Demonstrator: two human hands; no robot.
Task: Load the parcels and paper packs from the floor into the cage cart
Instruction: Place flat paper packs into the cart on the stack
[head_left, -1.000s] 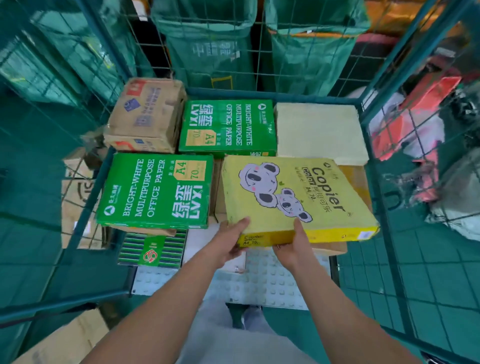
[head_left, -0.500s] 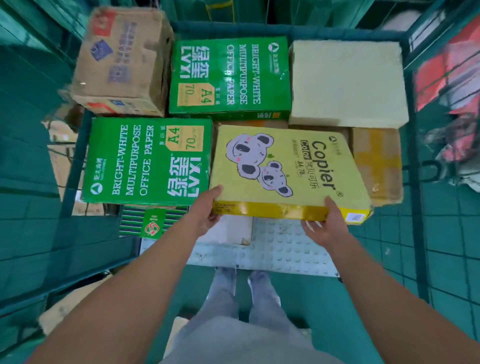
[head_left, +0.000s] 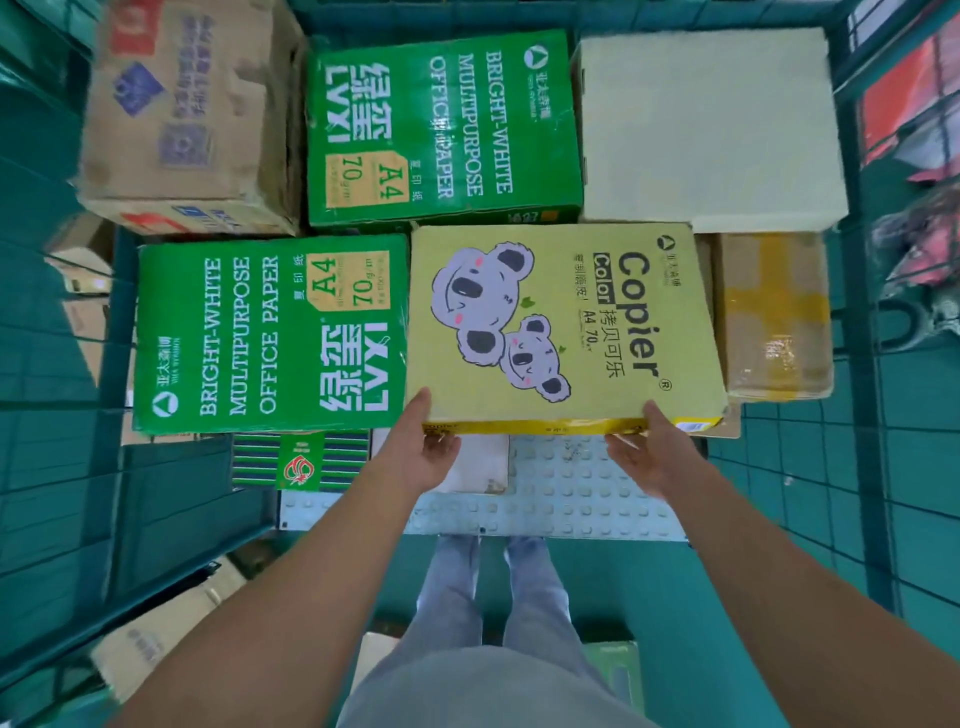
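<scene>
I am looking straight down into the cage cart (head_left: 852, 156), where the yellow Copier paper pack (head_left: 563, 327) is lying flat in the near right part of the load. My left hand (head_left: 421, 452) is holding its near left corner, thumb lying up along the top face and the other fingers going underneath, where I cannot see them. My right hand (head_left: 652, 452) is holding the near edge close to the right corner in the same way, thumb on top, fingers tucked below. The pack's left edge is sitting just beside a green LVYI paper pack (head_left: 270, 332), and its far edge is reaching a second green LVYI pack (head_left: 441, 124) and a pale yellow block (head_left: 706, 124) at the back. A taped brown parcel (head_left: 774, 317) is showing to the right of the yellow pack, partly under it. A worn cardboard box (head_left: 187, 114) is occupying the far left corner. Near my hands, a striped green packet (head_left: 301, 460) is poking out from under the near green pack, and the studded cart floor (head_left: 571, 499) is showing.
</scene>
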